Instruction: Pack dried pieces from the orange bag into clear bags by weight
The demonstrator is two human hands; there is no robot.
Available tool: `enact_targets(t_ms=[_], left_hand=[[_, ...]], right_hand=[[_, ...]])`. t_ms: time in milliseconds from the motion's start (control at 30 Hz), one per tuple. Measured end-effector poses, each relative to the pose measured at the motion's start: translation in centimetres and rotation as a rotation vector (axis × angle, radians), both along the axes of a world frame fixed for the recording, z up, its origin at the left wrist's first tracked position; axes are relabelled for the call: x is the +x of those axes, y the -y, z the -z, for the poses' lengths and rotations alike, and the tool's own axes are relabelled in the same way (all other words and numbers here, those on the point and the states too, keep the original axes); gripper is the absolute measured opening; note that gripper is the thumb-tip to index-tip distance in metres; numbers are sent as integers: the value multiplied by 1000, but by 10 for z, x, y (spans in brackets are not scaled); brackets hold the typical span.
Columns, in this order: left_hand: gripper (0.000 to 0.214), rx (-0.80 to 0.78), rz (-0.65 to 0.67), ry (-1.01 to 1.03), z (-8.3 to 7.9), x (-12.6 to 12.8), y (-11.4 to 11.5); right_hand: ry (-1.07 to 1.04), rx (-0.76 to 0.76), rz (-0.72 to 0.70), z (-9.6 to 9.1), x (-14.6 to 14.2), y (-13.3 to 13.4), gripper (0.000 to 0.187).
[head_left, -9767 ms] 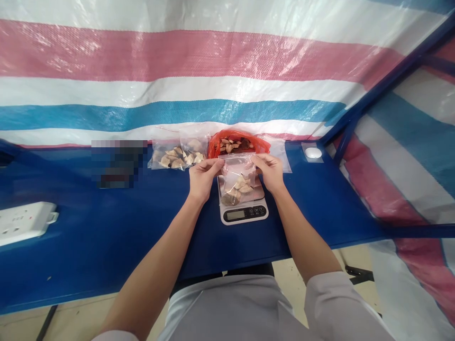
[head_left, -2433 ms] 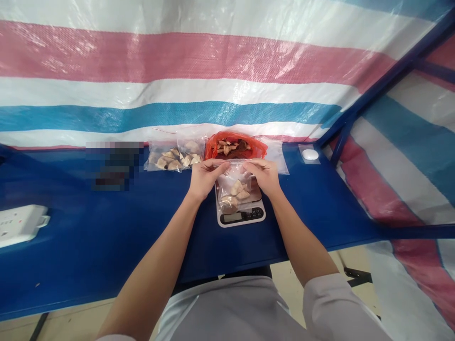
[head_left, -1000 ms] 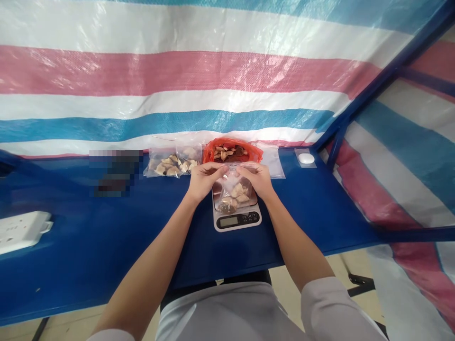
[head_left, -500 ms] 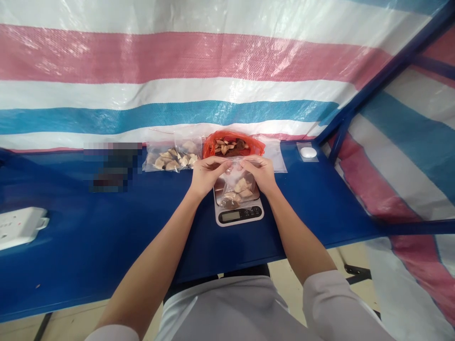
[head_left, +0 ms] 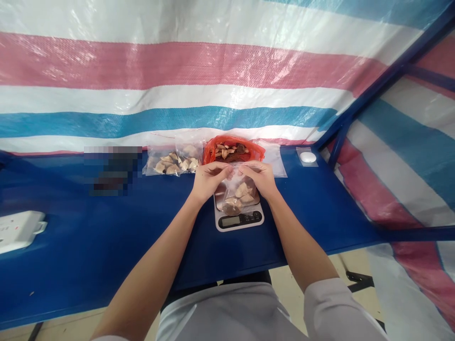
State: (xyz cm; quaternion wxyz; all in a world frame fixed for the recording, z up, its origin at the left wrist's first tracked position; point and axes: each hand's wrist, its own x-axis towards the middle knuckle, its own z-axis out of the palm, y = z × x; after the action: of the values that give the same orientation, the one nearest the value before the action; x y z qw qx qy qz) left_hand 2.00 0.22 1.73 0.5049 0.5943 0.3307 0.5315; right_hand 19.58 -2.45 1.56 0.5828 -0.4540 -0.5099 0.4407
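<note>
Both hands pinch the top edge of a clear zip bag (head_left: 237,190) with several pale brown dried slices in its lower part. My left hand (head_left: 210,179) is closed on the bag's upper left side, thumb toward the middle. On the upper right side my right hand (head_left: 260,177) grips the same edge, its thumb close to the left one. The bag hangs over a white kitchen scale (head_left: 241,225); I cannot tell whether it rests on the plate. Just behind the hands lies an open red plastic bag (head_left: 256,150) of similar dried pieces.
Filled clear bags (head_left: 169,163) lie left of the red bag, and flat clear bags (head_left: 279,163) to its right. A white oval object (head_left: 307,157) sits farther right. At the left are a power strip (head_left: 21,231) and a blurred-out item (head_left: 115,173) on the blue table (head_left: 106,255).
The camera view has tilted slightly, so everything sits a little lower. Both hands keep their pinch on the zip bag, with the thumbs shifted slightly along its edge.
</note>
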Motion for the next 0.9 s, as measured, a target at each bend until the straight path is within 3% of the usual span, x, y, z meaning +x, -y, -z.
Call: enact_targets(t_ms=[233, 467, 900], left_hand=[[32, -26, -30, 0, 1, -3, 0], [39, -73, -35, -27, -1, -1, 2], [31, -18, -70, -42, 1, -3, 1]], right_hand=[[0, -48, -21, -2, 5, 0, 37], [73, 34, -3, -1, 2, 1, 31], [151, 39, -25, 2, 10, 0, 27]])
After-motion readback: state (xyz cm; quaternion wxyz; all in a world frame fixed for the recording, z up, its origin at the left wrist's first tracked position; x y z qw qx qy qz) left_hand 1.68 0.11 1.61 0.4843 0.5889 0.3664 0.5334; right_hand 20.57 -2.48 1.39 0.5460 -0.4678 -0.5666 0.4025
